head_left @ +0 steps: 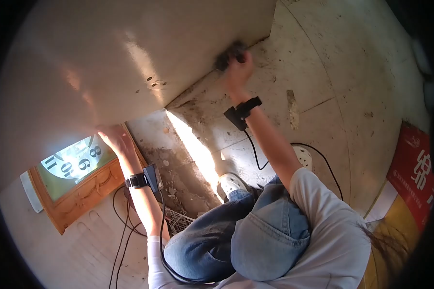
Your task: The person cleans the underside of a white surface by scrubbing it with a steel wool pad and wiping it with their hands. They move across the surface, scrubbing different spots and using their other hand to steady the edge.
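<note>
A large pale board (106, 62) fills the upper left, tilted over the floor. My left hand (115, 139) grips its lower edge near a wooden framed clock (77, 178). My right hand (238, 65) is stretched forward and closed on a dark cloth or pad (229, 54) pressed at the board's far bottom edge, where it meets the dusty floor. Each wrist carries a black strapped device with a cable.
Dirt and rubble (173, 164) lie on the bare floor under the board. My bent knees in jeans (236, 231) and a white shoe (231, 183) are below. A white power strip (304, 156) with cable lies right; red and yellow packaging (412, 173) stands at far right.
</note>
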Motion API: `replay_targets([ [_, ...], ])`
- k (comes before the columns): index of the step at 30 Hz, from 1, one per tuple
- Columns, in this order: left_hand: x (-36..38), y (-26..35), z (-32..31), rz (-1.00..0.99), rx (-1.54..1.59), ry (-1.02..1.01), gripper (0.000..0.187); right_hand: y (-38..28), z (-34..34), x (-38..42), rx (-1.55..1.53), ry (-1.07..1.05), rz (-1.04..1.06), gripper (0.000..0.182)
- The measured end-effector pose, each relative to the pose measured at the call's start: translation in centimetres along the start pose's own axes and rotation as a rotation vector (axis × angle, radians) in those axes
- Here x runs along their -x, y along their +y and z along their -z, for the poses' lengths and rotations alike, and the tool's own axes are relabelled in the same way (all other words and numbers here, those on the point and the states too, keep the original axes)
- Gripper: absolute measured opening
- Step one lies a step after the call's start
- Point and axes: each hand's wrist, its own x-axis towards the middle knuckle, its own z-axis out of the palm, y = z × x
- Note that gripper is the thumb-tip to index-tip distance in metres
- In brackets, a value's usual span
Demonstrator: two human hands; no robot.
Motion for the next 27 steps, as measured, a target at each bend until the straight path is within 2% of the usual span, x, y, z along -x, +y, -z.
replay_targets([
  [2, -0.3, -0.1, 0.3, 0.001, -0.015, -0.033, 0.086, 1.6, 1.0, -1.5, -0.037, -0.008, -0.205, 0.012],
  [5, -0.1, -0.2, 0.3, -0.001, -0.015, -0.059, 0.084, -4.7, 0.1, -1.9, -0.025, -0.033, 0.096, 0.011],
  [8, -0.4, -0.4, 1.1, 0.014, -0.001, -0.054, 0.084, -4.0, 0.1, -3.2, -0.111, 0.077, 0.131, 0.010],
  [11, -0.5, -0.6, 0.9, -0.006, 0.002, -0.065, 0.086, -2.1, 2.2, -5.5, 0.271, 0.124, -0.028, 0.009],
  [14, -0.4, -0.6, 0.9, -0.009, 0.004, -0.094, 0.087, -2.6, 1.8, -4.9, 0.094, 0.010, 0.206, 0.010],
  [17, -0.3, -0.4, 0.6, -0.006, -0.017, -0.087, 0.089, -9.0, -0.1, -2.6, -0.051, -0.018, 0.241, 0.012],
  [18, -0.3, -0.5, 1.1, 0.002, -0.025, -0.079, 0.090, -5.9, 0.3, -3.3, 0.113, 0.073, 0.365, 0.014],
  [20, -0.6, -0.9, 1.3, -0.016, -0.035, -0.076, 0.091, 1.6, 1.5, -5.9, 0.227, 0.128, 0.006, 0.015],
  [21, -0.4, -1.1, 1.6, -0.024, -0.048, -0.085, 0.091, 1.7, 2.5, -6.3, 0.288, 0.156, -0.186, 0.016],
  [22, -0.4, -1.1, 1.8, -0.032, -0.065, -0.098, 0.091, 1.8, 3.5, -6.8, 0.420, 0.041, -0.293, 0.018],
  [26, -0.7, -0.9, 1.3, -0.043, -0.077, -0.110, 0.091, -0.7, 2.3, -5.5, 0.153, 0.020, 0.159, 0.026],
  [27, -0.5, -0.8, 1.1, -0.046, -0.082, -0.108, 0.091, -2.1, 2.0, -5.1, 0.119, -0.006, 0.097, 0.027],
])
